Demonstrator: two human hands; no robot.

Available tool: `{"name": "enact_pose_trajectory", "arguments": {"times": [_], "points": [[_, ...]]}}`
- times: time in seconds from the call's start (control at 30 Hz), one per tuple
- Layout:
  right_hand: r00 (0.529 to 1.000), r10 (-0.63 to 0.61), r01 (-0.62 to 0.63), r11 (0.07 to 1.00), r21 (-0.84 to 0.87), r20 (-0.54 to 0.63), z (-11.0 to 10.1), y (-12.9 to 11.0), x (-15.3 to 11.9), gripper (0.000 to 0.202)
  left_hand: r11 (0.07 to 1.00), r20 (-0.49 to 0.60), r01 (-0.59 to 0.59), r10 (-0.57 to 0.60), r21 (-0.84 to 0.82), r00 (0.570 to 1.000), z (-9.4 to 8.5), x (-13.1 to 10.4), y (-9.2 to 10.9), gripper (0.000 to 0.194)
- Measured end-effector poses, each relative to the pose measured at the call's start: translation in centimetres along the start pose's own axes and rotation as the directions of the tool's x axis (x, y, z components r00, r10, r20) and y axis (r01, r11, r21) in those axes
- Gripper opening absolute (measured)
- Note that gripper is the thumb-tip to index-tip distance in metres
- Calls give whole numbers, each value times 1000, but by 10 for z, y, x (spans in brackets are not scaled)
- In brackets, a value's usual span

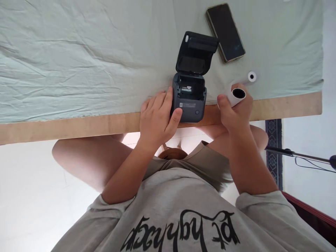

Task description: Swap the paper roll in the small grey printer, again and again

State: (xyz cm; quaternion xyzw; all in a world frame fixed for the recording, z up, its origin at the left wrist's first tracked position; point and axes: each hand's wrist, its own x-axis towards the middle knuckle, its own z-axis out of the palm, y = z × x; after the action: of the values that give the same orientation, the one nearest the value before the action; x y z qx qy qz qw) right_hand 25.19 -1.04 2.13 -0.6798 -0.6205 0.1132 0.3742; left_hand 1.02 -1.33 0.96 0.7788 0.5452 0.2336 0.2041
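Observation:
A dark grey portable label printer [189,105] sits at the table's near edge with its lid [196,52] raised. A small torn-looking white mark shows inside its paper bay. My left hand [159,115] lies along the printer's left side, fingers stretched flat on the table and thumb against the near left corner. To the right of the printer, my right hand [237,112] is wrapped round a white paper roll [233,99], its dark hollow core facing up. Just beyond that hand is a second, slimmer white roll [249,76] with a dark core hole.
A smartphone [226,31] with a dark screen lies behind the printer, near its raised lid. Pale green cloth [91,59] covers the table, wrinkled on the left. The bare wooden edge [78,129] runs along the front. A thin metal pole [309,155] stands out at right.

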Motion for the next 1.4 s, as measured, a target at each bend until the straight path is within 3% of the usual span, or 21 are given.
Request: {"name": "enact_pose_trajectory", "arguments": {"times": [0.3, 0.57, 0.7, 0.77, 0.83, 0.97, 1.07, 1.23, 1.4], "points": [[995, -77, 85, 990, -113, 66, 4, 2, 14, 25, 1000, -3, -7, 6, -12, 1000, 0, -1, -1, 92], [987, -64, 76, 994, -83, 147, 16, 9, 23, 67, 1000, -4, -11, 11, -16, 1000, 0, 0, -1, 94], [987, -149, 149, 989, -5, -55, 1, 19, 13, 53, 1000, 1, -15, 15, -18, 1000, 0, 0, -1, 91], [957, -200, 193, 980, -55, -209, -14, 30, 15, 41, 1000, 1, -13, 13, -19, 1000, 0, 0, -1, 88], [925, -240, 212, 969, -127, -293, -27, 45, 23, 46, 1000, 1, -11, 11, -16, 1000, 0, 0, -1, 86], [973, -222, 208, 961, -182, -59, -40, 70, 44, 76, 1000, 8, -7, 7, -4, 1000, -1, 1, 0, 85], [974, -223, 227, 961, -155, 44, -37, 77, 53, 78, 1000, 14, 1, -1, 19, 1000, -1, 2, 1, 84], [980, -201, 196, 962, -190, -8, -32, 79, 54, 57, 1000, 21, 8, -8, 28, 1000, -1, 2, 1, 81], [989, -99, 79, 982, -171, -114, -31, 83, 53, 45, 1000, 5, 0, 0, 21, 1000, -1, 1, 0, 81]]}}
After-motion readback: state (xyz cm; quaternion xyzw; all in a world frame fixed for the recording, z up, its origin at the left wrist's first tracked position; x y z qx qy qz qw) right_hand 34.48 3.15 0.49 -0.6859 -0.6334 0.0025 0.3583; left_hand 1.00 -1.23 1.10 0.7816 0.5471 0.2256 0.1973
